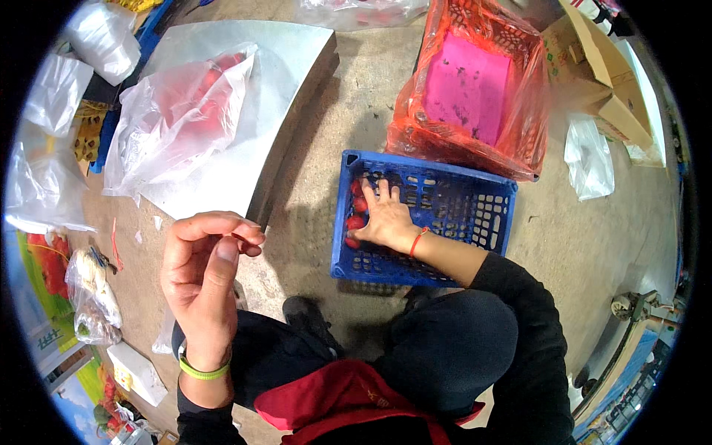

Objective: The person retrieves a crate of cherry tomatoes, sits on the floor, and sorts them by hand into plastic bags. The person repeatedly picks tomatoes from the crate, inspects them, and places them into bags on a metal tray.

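My right hand (389,222) reaches into a blue plastic crate (337,252), its fingers spread over several round red fruits (356,222) along the crate's left wall. The fruits look small and smooth; their kind is hard to tell, and the hand covers part of them. My left hand (208,263) is raised left of the crate, over the floor near a pale metal-topped platform (259,67). Its fingers curl loosely, with the thumb apart from them and nothing visible in between. On the platform lies a clear plastic bag (182,119) with red fruits inside.
Behind the blue crate stands a red crate (482,159) lined with red plastic, a pink sheet (467,89) inside. An open cardboard box (627,111) and a clear bag (589,156) are at the right. Plastic bags (52,178) hang at the far left.
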`<state>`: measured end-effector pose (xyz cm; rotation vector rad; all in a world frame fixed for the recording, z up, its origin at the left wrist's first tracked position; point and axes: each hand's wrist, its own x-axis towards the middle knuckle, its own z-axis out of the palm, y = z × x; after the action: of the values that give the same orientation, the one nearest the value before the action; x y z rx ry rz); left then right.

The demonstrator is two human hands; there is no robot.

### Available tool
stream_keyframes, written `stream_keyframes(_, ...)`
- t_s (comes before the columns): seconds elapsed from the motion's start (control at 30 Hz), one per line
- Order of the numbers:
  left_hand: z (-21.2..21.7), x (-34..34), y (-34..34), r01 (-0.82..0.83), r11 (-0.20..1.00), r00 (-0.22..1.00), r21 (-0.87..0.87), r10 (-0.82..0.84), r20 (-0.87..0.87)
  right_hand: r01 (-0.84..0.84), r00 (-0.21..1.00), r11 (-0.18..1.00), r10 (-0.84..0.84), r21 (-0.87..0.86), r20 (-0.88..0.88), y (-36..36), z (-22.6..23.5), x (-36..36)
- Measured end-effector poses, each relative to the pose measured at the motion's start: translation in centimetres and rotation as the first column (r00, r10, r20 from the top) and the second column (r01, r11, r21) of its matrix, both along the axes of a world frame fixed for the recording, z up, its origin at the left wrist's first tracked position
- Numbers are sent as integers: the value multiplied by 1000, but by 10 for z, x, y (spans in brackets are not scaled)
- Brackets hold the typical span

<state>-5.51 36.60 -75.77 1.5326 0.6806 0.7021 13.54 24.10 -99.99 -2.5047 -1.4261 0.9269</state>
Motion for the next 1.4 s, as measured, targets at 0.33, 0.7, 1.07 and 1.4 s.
stream_keyframes(0.33,18,-15,5,63,998,998,14,-63,7,-74,990,995,82,-71,118,15,25,-11)
stream_keyframes(0.7,29,-20,-1,72,996,997,-53,-70,35,-44,999,983,42,-178,-15,7,29,-15)
stream_keyframes(1.07,49,-19,-13,50,997,999,-52,-50,-1,-147,988,989,146,-24,-52,-9,28,-14)
stream_keyframes(1.4,57,-33,1,72,994,996,-78,-68,61,95,806,980,26,173,-592,-30,12,18)
